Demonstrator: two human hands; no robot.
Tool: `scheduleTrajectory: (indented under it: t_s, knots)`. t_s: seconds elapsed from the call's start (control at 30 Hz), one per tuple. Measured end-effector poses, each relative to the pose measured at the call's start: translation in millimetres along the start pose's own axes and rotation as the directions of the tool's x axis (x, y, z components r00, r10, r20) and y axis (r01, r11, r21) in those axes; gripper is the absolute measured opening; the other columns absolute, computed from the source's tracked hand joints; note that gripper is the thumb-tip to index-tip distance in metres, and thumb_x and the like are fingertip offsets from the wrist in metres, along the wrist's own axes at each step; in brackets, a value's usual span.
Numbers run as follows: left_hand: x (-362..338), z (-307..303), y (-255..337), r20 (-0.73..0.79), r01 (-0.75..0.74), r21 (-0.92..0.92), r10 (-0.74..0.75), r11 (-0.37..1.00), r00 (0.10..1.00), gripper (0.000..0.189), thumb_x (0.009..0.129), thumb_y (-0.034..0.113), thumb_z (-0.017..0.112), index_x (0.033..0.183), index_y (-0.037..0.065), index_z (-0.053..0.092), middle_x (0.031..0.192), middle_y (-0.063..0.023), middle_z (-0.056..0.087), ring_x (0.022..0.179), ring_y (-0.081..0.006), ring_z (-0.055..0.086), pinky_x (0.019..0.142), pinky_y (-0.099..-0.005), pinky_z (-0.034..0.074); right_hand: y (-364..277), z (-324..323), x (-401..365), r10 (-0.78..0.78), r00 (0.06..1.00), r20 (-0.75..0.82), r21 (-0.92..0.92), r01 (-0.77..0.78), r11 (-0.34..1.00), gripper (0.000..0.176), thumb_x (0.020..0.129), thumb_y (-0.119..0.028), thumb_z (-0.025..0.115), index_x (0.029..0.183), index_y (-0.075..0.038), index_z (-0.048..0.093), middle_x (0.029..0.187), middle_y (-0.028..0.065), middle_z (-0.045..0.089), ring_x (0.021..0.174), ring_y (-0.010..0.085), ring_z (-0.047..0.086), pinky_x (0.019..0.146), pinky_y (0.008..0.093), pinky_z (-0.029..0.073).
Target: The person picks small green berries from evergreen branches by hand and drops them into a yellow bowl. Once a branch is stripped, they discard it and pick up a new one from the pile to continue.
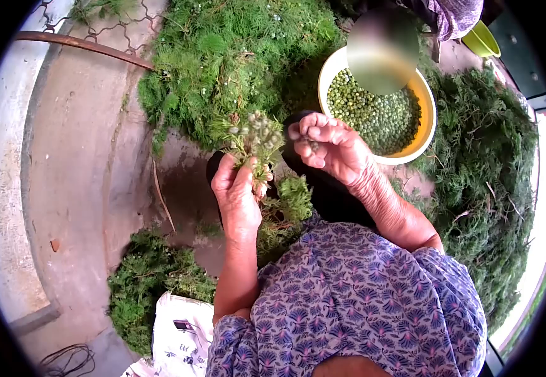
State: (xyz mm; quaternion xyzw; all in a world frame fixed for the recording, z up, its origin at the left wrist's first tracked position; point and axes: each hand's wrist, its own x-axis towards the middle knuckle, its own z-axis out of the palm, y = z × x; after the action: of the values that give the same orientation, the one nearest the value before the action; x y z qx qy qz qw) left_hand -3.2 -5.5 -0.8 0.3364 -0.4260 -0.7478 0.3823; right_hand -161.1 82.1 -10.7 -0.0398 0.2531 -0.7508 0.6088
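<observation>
My left hand point(238, 200) is closed around the stem of an evergreen sprig point(255, 139), whose top carries several pale green seed cones. To the right, my right hand point(339, 147) is curled, with a few small seed cones point(312, 144) between its fingers. A gap separates it from the sprig. Just beyond the right hand stands a yellow basin point(400, 158) holding many round green seed cones point(373, 119). A blurred disc covers part of the basin's far side. More green foliage point(293, 198) lies below the sprig, near my lap.
A large heap of evergreen branches point(223, 69) lies ahead, another point(480, 195) at the right, and a smaller pile point(153, 283) at lower left beside a white sack point(182, 333). Another person's patterned clothing point(458, 16) and a yellow-green container point(481, 41) appear at upper right.
</observation>
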Motion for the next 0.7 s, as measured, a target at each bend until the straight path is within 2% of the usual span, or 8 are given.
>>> scheduleTrajectory:
  t_s: [0.17,0.23,0.27,0.4,0.47,0.57,0.63,0.7]
  knots:
    - [-3.4,4.0,-0.8,0.052,-0.056,0.237,0.044,0.970,0.998,0.006,0.086,0.007,0.054,0.088,0.003,0.057,0.071,-0.0022,0.058,0.051,-0.0067,0.051,0.038,-0.0171,0.033,-0.7,16.0,-10.7,-0.205,0.976,0.069,-0.531,0.210,0.821,0.016,0.079,-0.011,0.066,0.092,-0.003,0.063,0.078,0.0037,0.060,0.063,0.0085,0.052,0.054,0.0206,0.041]
    - [-4.8,5.8,0.0,0.068,-0.072,0.240,0.058,0.968,0.996,0.005,0.085,0.005,0.053,0.088,0.002,0.057,0.070,-0.0011,0.058,0.050,-0.0059,0.050,0.038,-0.0174,0.033,9.1,15.2,-2.0,-0.498,0.769,0.400,-0.784,0.569,0.249,0.021,0.074,-0.007,0.068,0.095,-0.002,0.064,0.082,0.0044,0.061,0.074,0.0113,0.054,0.065,0.0225,0.046]
    - [-6.6,8.9,2.6,0.075,-0.085,0.279,0.066,0.956,0.995,0.004,0.084,0.003,0.055,0.086,0.003,0.058,0.068,0.0011,0.056,0.049,-0.0033,0.046,0.038,-0.0174,0.033,12.2,16.3,-2.7,-0.491,0.775,0.398,-0.792,0.560,0.242,0.028,0.070,-0.005,0.070,0.098,-0.003,0.064,0.088,0.0047,0.060,0.083,0.0136,0.055,0.074,0.0244,0.046]
    - [-3.8,7.5,-3.5,0.128,-0.210,0.456,0.169,0.865,0.977,0.005,0.082,-0.001,0.057,0.080,0.001,0.054,0.063,0.0044,0.047,0.051,-0.0015,0.039,0.042,-0.0186,0.032,21.8,23.0,1.3,-0.493,0.793,0.358,-0.797,0.534,0.281,0.026,0.069,-0.002,0.070,0.094,-0.003,0.063,0.081,0.0064,0.056,0.077,0.0167,0.054,0.069,0.0276,0.044]
    - [-5.9,8.5,-3.4,0.238,-0.403,0.611,0.328,0.681,0.914,0.012,0.080,-0.001,0.060,0.075,0.000,0.049,0.061,0.0022,0.042,0.051,-0.0053,0.033,0.044,-0.0223,0.032,26.3,23.5,1.1,-0.456,0.828,0.325,-0.792,0.503,0.348,0.023,0.068,0.000,0.070,0.089,-0.002,0.062,0.080,0.0065,0.056,0.076,0.0186,0.055,0.068,0.0282,0.045]
    - [-6.0,13.7,-1.8,0.348,-0.539,0.734,0.453,0.413,0.821,0.013,0.082,0.000,0.059,0.074,0.004,0.050,0.060,0.0061,0.040,0.049,-0.0014,0.034,0.042,-0.0208,0.028,20.1,22.2,2.7,-0.487,0.782,0.389,-0.835,0.522,0.172,0.022,0.068,-0.004,0.072,0.087,-0.001,0.060,0.077,0.0082,0.056,0.076,0.0182,0.056,0.067,0.0293,0.045]
    - [-7.4,7.6,-7.3,0.257,-0.404,0.744,0.330,0.532,0.908,0.010,0.083,0.002,0.059,0.075,0.003,0.052,0.059,0.0056,0.041,0.047,-0.0013,0.035,0.040,-0.0201,0.029,20.9,17.7,1.6,-0.478,0.808,0.346,-0.858,0.478,0.186,0.020,0.071,-0.005,0.070,0.088,-0.001,0.059,0.078,0.0098,0.058,0.075,0.0180,0.057,0.067,0.0301,0.045]
    - [-6.4,6.1,-8.9,0.274,-0.410,0.713,0.312,0.569,0.910,0.009,0.084,0.003,0.059,0.077,0.002,0.053,0.059,0.0052,0.042,0.045,-0.0013,0.036,0.039,-0.0198,0.029,23.8,13.9,3.0,-0.366,0.892,0.266,-0.786,0.420,0.453,0.017,0.075,-0.006,0.067,0.089,0.000,0.059,0.079,0.0108,0.060,0.076,0.0188,0.058,0.067,0.0309,0.046]
